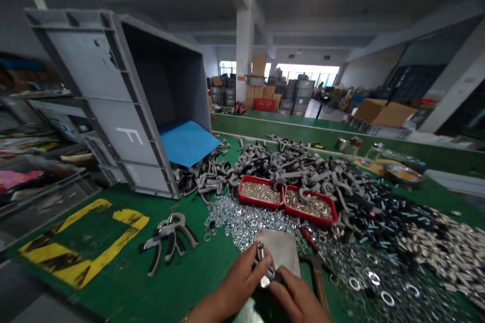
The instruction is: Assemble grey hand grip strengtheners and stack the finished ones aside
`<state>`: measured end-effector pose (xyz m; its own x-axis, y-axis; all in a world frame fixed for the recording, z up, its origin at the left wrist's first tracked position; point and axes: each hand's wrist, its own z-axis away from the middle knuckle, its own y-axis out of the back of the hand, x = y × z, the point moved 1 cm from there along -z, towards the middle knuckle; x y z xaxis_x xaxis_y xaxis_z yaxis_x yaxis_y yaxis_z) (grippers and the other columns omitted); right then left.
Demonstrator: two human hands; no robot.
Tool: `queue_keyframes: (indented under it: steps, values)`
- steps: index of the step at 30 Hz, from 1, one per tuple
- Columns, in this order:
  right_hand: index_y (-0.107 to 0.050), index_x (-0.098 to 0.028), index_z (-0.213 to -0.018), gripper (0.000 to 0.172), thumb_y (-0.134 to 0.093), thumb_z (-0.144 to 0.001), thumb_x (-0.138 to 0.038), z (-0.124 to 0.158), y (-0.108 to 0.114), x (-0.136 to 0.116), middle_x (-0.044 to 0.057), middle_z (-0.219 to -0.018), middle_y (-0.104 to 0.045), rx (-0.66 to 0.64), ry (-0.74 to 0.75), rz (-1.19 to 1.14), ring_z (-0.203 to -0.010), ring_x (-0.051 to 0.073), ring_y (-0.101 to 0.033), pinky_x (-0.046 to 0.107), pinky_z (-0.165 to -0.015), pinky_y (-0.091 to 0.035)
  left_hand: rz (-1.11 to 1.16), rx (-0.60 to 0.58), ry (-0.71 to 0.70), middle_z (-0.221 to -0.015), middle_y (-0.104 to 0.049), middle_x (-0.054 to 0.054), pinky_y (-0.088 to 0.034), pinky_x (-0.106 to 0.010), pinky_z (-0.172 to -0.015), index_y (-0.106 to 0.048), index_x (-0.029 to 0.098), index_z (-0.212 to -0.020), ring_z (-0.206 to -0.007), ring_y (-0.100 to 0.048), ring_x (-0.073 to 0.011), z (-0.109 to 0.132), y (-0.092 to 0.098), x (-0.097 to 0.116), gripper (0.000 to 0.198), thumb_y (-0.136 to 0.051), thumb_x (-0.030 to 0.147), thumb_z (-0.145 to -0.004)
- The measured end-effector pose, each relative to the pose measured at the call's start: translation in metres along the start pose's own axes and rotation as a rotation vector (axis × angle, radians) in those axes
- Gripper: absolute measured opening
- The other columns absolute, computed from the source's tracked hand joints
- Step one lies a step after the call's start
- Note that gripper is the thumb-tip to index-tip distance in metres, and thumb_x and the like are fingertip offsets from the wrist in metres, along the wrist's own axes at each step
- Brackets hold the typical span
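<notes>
Bolt (260, 251), bright and threaded, stands upright in your hands with a small metal fitting (270, 273) at its lower end, the pair held just above the bottom edge of a steel plate (278, 250). Your left hand (238, 280) is closed around the bolt, fingers wrapped over it. Your right hand (293, 298) curves over the fitting from the other side, fingers bent toward it; whether it grips, you cannot tell from this view. Just right of the plate lies a wood-handled hammer (319, 282), with a red-handled tool (308, 238) above it. Stock on the green bench (113, 282) — a mound of steel washers (242, 222) fans out behind the plate and runs along to the right, around two red trays (260, 192) (310, 205) filled with small bright parts. Beyond these, grey U-shaped forks (288, 171) lie heaped in a broad band, and dark pieces (379, 212) and silver sleeves (443, 247) cover the right side. Only a small cluster of grey forks (168, 239) sits apart, on the bench to your left, beside yellow-and-black tape (83, 242). Count by eye: few pieces set apart, nearly all stock in loose heaps. Further out, a grey plastic crate (125, 101) lies tipped on its side, a blue sheet (187, 142) at its mouth.
</notes>
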<state>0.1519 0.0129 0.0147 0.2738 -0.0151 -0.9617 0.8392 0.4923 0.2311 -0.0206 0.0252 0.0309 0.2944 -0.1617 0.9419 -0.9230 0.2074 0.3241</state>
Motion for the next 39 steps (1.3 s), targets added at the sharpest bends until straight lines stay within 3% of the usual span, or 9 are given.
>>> queue_keyframes:
  steps: [4, 9, 14, 20, 25, 30, 32, 36, 39]
  values:
    - [-0.062, -0.017, -0.08, 0.084, -0.003, -0.09, -0.077, 0.008, -0.012, 0.003, 0.004, -0.056, -0.058, -0.219, -0.296, -0.261, -0.042, 0.014, -0.05, 0.025, -0.045, -0.041, -0.095, -0.111, -0.121, -0.095, -0.063, -0.006, -0.045, -0.032, -0.084, -0.058, 0.017, -0.096, -0.088, -0.057, -0.0192, 0.004, 0.005, 0.003, 0.028, -0.043, 0.04, -0.099]
    - [-0.062, -0.02, -0.086, 0.055, -0.054, -0.081, -0.074, 0.01, 0.008, -0.006, 0.009, -0.084, -0.066, 0.123, 0.031, 0.259, -0.074, 0.02, -0.06, 0.029, -0.064, -0.047, -0.036, -0.009, -0.004, -0.088, -0.063, -0.005, -0.046, -0.032, -0.079, -0.056, 0.017, -0.094, -0.083, -0.058, -0.0186, 0.002, -0.001, -0.004, 0.027, -0.041, 0.039, -0.1]
    - [-0.06, -0.018, -0.077, 0.078, -0.004, -0.095, -0.069, 0.014, 0.0, 0.003, 0.001, -0.051, -0.055, -0.193, -0.195, 0.001, -0.044, 0.014, -0.051, 0.024, -0.046, -0.041, -0.052, -0.103, -0.271, -0.106, -0.06, -0.008, -0.044, -0.033, -0.094, -0.054, 0.018, -0.1, -0.101, -0.056, -0.019, 0.002, -0.004, 0.006, 0.018, -0.041, 0.031, -0.101]
    - [-0.059, -0.021, -0.085, 0.047, -0.056, -0.084, -0.068, 0.014, 0.01, 0.002, 0.003, -0.077, -0.061, 0.131, -0.007, 0.025, -0.063, 0.014, -0.055, 0.025, -0.059, -0.046, 0.013, 0.111, -0.124, -0.1, -0.057, -0.007, -0.045, -0.032, -0.09, -0.052, 0.019, -0.101, -0.097, -0.055, -0.0182, -0.003, -0.015, 0.007, 0.019, -0.035, 0.028, -0.102]
    - [-0.053, -0.021, -0.082, 0.068, -0.005, -0.096, -0.068, 0.015, 0.001, 0.01, -0.008, -0.045, -0.042, -0.252, -0.223, -0.289, -0.027, 0.008, -0.027, 0.022, -0.034, -0.029, -0.132, -0.041, -0.307, -0.109, -0.054, -0.009, -0.043, -0.034, -0.097, -0.052, 0.019, -0.094, -0.105, -0.053, -0.0196, -0.003, -0.018, 0.009, 0.014, -0.042, 0.029, -0.099]
    - [-0.058, -0.021, -0.083, 0.044, -0.052, -0.088, -0.064, 0.015, 0.014, 0.004, 0.006, -0.083, -0.063, 0.202, 0.086, 0.303, -0.074, 0.019, -0.057, 0.029, -0.066, -0.046, -0.025, 0.085, -0.002, -0.098, -0.056, -0.006, -0.045, -0.034, -0.089, -0.051, 0.018, -0.099, -0.095, -0.054, -0.0192, -0.007, -0.027, -0.002, 0.021, -0.036, 0.033, -0.102]
    - [-0.056, -0.022, -0.084, 0.04, -0.051, -0.09, -0.061, 0.016, 0.01, 0.004, 0.004, -0.081, -0.06, 0.193, 0.06, 0.142, -0.071, 0.017, -0.055, 0.027, -0.063, -0.047, -0.013, 0.121, 0.046, -0.096, -0.056, -0.006, -0.046, -0.034, -0.087, -0.051, 0.018, -0.099, -0.091, -0.055, -0.0191, -0.005, -0.031, -0.004, 0.022, -0.036, 0.034, -0.102]
    - [-0.047, -0.023, -0.087, 0.045, -0.037, -0.094, -0.066, 0.018, -0.007, 0.01, -0.006, -0.062, -0.047, -0.116, -0.251, -0.618, -0.039, 0.008, -0.032, 0.019, -0.034, -0.03, -0.154, 0.039, -0.181, -0.1, -0.054, -0.008, -0.043, -0.034, -0.093, -0.051, 0.018, -0.094, -0.098, -0.052, -0.0194, -0.003, -0.026, 0.002, 0.019, -0.038, 0.03, -0.101]
    - [-0.051, -0.022, -0.088, 0.047, -0.039, -0.092, -0.068, 0.017, -0.001, 0.01, -0.003, -0.063, -0.053, -0.115, -0.221, -0.465, -0.04, 0.009, -0.039, 0.021, -0.037, -0.034, -0.191, -0.042, -0.215, -0.101, -0.054, -0.008, -0.044, -0.033, -0.092, -0.051, 0.018, -0.093, -0.098, -0.052, -0.019, -0.005, -0.023, 0.004, 0.017, -0.039, 0.029, -0.1]
